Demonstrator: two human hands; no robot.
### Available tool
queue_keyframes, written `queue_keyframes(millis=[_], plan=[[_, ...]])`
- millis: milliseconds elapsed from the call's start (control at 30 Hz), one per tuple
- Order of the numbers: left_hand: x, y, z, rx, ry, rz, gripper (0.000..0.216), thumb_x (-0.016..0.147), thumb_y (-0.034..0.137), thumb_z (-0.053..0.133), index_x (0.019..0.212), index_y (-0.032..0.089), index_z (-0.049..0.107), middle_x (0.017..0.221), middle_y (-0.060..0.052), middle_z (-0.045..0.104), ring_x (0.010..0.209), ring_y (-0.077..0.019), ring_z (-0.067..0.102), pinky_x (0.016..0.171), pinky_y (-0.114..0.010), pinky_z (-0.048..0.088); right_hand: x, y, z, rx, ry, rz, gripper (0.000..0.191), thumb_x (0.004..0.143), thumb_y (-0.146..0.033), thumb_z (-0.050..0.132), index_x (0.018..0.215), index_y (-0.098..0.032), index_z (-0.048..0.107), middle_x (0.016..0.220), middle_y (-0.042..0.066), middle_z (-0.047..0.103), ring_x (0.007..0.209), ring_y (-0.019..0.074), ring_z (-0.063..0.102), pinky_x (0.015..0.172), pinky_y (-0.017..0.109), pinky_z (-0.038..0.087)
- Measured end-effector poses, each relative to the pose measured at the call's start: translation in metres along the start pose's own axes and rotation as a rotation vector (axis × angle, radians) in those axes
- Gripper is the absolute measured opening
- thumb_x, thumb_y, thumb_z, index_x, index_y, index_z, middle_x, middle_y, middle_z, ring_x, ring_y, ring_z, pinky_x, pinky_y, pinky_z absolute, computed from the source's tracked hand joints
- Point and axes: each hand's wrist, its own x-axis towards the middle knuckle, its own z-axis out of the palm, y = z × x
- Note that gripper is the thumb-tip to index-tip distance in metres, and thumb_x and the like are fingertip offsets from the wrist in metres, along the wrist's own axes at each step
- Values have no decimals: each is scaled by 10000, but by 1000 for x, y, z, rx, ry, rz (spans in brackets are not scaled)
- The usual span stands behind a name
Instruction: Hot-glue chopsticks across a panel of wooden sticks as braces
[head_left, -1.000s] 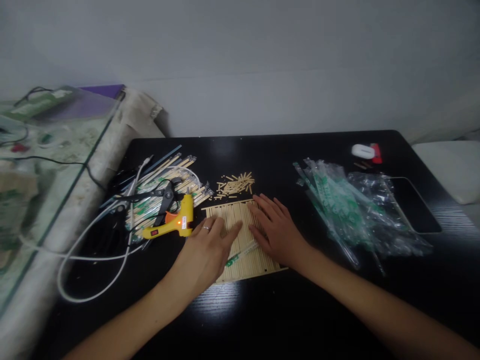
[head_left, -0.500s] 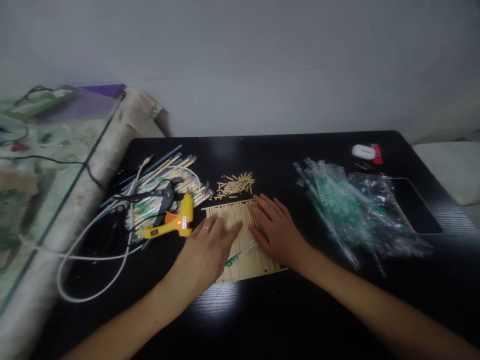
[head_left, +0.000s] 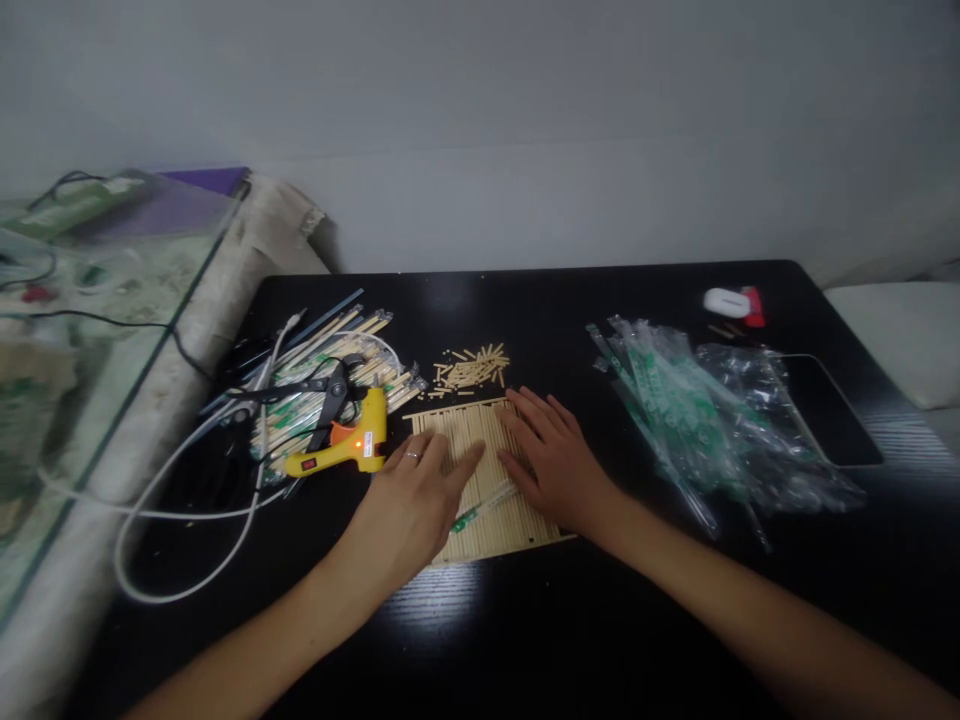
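Note:
A flat panel of bamboo sticks laid side by side (head_left: 469,440) lies on the black table (head_left: 570,620). My left hand (head_left: 409,505) rests flat on the panel's left part, fingers stretched out, a ring on one finger. My right hand (head_left: 555,462) lies flat on its right part, fingers spread. A wrapped chopstick with a green tip (head_left: 484,505) lies on the panel between my hands. A yellow glue gun (head_left: 345,445) with a lit red light sits just left of the panel.
A pile of short cut stick pieces (head_left: 471,368) lies behind the panel. Wrapped chopsticks, black pliers (head_left: 330,400) and a white cable (head_left: 187,500) crowd the left. Empty clear wrappers (head_left: 697,420) heap at the right, beside a phone (head_left: 825,410). A glass tank (head_left: 90,300) stands left.

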Motion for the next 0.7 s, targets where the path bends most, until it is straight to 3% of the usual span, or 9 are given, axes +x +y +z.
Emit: queue_keyframes(millis=[700], plan=[[-1, 0, 3, -36, -10, -12, 620, 948, 111, 579, 1548, 251, 513, 1160, -138, 614, 1132, -319, 611, 975, -512, 578, 0, 0, 0, -9, 7, 0, 496, 1080, -357, 434, 1526, -154, 510, 1614, 183, 498, 1550, 312, 393, 1245, 590, 349]])
